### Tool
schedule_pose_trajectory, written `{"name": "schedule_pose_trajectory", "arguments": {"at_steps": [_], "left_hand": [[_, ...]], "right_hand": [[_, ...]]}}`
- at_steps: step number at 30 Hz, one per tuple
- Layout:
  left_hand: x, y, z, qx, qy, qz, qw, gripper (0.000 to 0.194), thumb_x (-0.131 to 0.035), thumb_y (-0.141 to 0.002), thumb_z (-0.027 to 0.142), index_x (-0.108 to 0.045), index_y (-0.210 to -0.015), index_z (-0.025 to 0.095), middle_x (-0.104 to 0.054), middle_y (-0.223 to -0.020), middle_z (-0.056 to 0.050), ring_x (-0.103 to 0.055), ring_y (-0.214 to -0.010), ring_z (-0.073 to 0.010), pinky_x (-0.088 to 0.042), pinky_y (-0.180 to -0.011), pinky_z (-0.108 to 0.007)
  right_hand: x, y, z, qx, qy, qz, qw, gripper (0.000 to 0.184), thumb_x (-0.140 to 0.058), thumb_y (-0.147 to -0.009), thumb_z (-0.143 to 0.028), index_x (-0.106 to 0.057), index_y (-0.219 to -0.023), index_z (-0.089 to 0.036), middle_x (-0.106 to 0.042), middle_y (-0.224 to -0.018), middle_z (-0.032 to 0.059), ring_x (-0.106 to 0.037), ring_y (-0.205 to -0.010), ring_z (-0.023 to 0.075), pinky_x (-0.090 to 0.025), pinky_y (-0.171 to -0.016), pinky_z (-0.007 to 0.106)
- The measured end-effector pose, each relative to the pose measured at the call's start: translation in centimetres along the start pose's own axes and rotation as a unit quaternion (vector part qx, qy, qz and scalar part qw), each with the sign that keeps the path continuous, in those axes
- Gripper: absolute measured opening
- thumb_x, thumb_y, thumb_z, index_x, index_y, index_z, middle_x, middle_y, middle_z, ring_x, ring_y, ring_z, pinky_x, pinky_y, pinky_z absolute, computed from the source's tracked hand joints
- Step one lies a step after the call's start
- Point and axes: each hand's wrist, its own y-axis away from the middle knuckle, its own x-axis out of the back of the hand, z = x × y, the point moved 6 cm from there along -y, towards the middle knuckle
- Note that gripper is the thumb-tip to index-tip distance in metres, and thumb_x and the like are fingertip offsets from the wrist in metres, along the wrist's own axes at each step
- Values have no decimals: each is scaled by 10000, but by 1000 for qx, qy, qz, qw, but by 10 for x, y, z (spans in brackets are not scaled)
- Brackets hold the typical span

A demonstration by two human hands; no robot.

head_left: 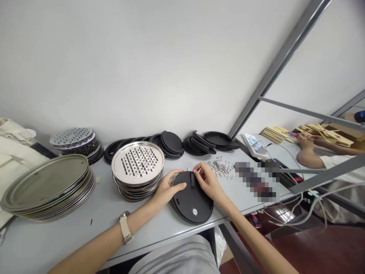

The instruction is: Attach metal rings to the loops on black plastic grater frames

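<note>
A round black plastic disc (186, 203) lies at the table's front edge, with a raised bar, small slots and a pale round sticker on its face. My left hand (168, 187) grips its upper left rim, thumb on top and fingers round the edge. At the disc's top, by the raised bar, my right hand (207, 180) pinches a small metal wire loop (189, 169). The right fingertips partly hide this loop. To the right, a loose pile of metal rings and hooks (221, 168) lies on the table.
Left of the disc stands a stack of perforated metal plates (138, 164). Farther left are large oval trays (48, 186) and more perforated discs (74, 140). Black round parts (172, 142) lean along the wall. A metal frame (273, 72) rises at right, past which a person's hands (306, 140) handle wooden pieces.
</note>
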Motion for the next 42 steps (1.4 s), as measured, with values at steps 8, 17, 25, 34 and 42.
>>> {"name": "schedule_pose_trajectory", "arguments": {"at_steps": [8,17,25,34,42], "left_hand": [[-1,-1,-4,-23,-26,7,999,455,-678,-756,259,-555,-1188,187,-667,-1094,-82,-621,-994,-225,-487,-839,-318],[-1,-2,-3,-89,-93,-5,992,393,-601,-859,274,-552,-1248,258,-633,-1217,-43,-614,-1057,-215,-466,-942,-341],[-1,-4,1,-123,-137,3,983,326,-560,-877,219,-615,-1197,237,-611,-1271,-33,-520,-1222,-212,-341,-1091,-342],[-4,-2,2,-128,-149,-6,981,350,-516,-897,215,-614,-1230,261,-597,-1312,-4,-490,-1269,-194,-302,-1127,-340],[-4,-1,3,-131,-166,1,977,326,-519,-905,241,-627,-1212,253,-612,-1294,-14,-508,-1252,-205,-317,-1117,-354]], "right_hand": [[12,11,-3,19,30,-23,999,121,-441,-963,-264,-517,-885,-211,-522,-852,18,-503,-705,152,-420,-666,293],[3,7,-5,45,54,-39,997,108,-451,-956,-217,-526,-879,-215,-505,-838,14,-506,-711,157,-426,-692,301],[12,11,-8,50,67,-29,996,113,-437,-965,-214,-533,-905,-217,-534,-854,20,-523,-724,158,-447,-705,300],[11,8,-10,84,108,-18,990,92,-496,-929,-213,-558,-865,-232,-553,-1129,74,-498,-997,245,-383,-922,427],[11,11,-9,63,79,-3,995,100,-457,-951,-217,-551,-917,-229,-623,-883,32,-521,-790,198,-445,-743,343]]}}
